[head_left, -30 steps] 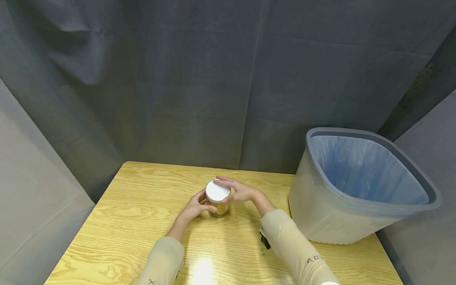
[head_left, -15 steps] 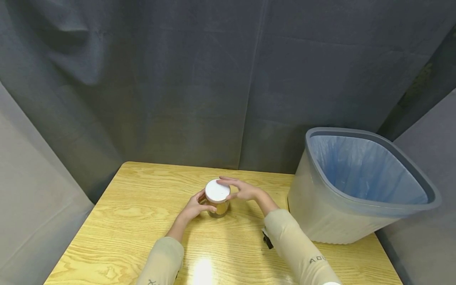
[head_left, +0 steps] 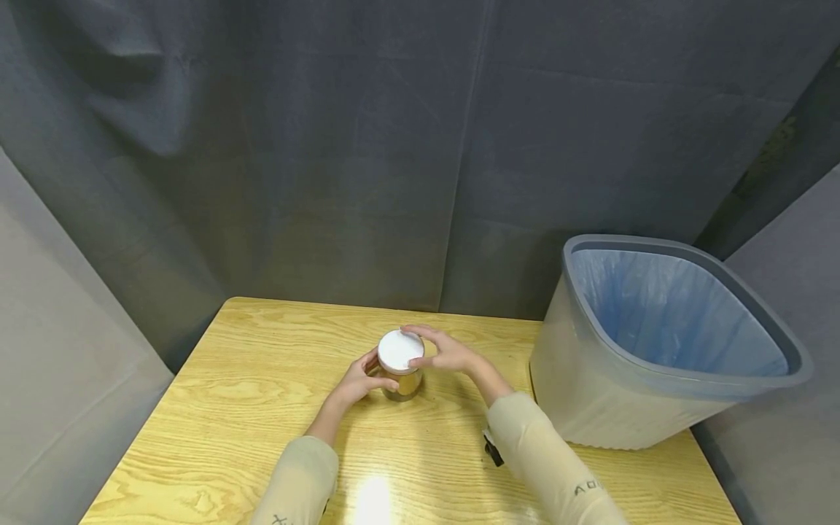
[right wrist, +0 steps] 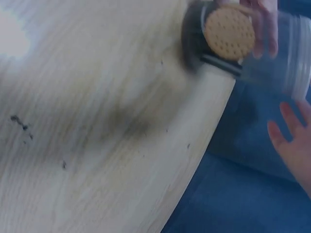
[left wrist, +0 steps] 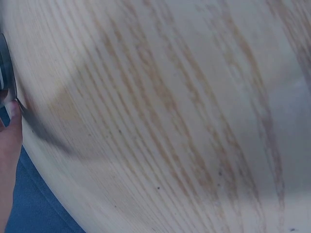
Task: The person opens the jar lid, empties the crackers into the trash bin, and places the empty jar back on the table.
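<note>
A clear jar (head_left: 408,383) stands upright on the table, capped by a white lid (head_left: 396,350). My left hand (head_left: 354,382) grips the jar's body from the left, thumb at the front. My right hand (head_left: 451,354) reaches over from the right and holds the lid's edge, thumb on the near side and fingers at the far rim. In the right wrist view, a round biscuit (right wrist: 229,34) shows through the jar wall. The left wrist view catches only part of the left hand (left wrist: 9,145) and a sliver of the jar (left wrist: 6,68).
On the right stands a pale bin (head_left: 577,386) with a grey rim and a blue liner (head_left: 676,313). A dark curtain (head_left: 341,160) hangs behind the wooden table (head_left: 262,350). Grey panels flank both sides.
The right hand's fingers and thumb have shifted slightly around the lid, the thumb now lying farther left over its near edge. Jar and left hand have stayed in place.
</note>
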Demonstrator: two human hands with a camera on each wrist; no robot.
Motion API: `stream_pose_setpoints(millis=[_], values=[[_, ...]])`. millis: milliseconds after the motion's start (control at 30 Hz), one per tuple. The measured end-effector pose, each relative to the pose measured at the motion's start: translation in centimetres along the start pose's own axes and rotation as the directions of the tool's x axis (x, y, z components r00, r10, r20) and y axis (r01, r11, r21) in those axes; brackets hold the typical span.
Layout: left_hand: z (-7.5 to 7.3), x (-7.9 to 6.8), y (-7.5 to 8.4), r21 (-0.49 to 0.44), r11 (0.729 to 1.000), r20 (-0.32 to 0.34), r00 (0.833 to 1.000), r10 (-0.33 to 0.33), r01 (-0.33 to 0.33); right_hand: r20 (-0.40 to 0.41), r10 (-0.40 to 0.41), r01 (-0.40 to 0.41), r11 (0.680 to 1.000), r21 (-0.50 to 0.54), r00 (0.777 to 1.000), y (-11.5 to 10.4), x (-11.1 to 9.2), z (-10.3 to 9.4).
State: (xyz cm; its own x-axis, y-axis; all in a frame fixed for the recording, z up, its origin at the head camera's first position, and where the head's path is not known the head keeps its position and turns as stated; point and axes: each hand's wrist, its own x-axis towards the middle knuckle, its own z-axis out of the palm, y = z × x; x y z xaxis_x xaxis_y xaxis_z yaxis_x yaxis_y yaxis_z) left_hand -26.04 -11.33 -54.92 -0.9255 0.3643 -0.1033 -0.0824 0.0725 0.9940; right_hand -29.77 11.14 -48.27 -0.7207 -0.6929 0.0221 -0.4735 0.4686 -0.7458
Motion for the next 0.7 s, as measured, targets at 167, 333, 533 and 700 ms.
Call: stream_pose_setpoints(millis=[167,333,533,700], values=[[0.0,0.1,-0.1,-0.015,1.000,0.007,1.000,0.016,-0.015,-0.203,0.009,-0.041,0.988,-0.151,0.979,-0.9,0.0,1.8],[-0.1,0.7,-1.4,-0.019,0.999,-0.009,1.000,0.029,-0.029,-0.351,0.051,-0.156,0.948,-0.278,0.935,-1.7,-0.1,3.5],[-0.2,1.1,-2.4,-0.004,1.000,-0.028,0.999,0.022,-0.023,-0.442,0.137,-0.283,0.917,-0.282,0.886,-2.4,-0.1,4.9],[-0.3,1.1,-2.4,0.020,1.000,-0.045,0.999,-0.001,0.002,-0.479,0.185,-0.348,0.895,-0.277,0.858,-2.6,0.0,5.8]])
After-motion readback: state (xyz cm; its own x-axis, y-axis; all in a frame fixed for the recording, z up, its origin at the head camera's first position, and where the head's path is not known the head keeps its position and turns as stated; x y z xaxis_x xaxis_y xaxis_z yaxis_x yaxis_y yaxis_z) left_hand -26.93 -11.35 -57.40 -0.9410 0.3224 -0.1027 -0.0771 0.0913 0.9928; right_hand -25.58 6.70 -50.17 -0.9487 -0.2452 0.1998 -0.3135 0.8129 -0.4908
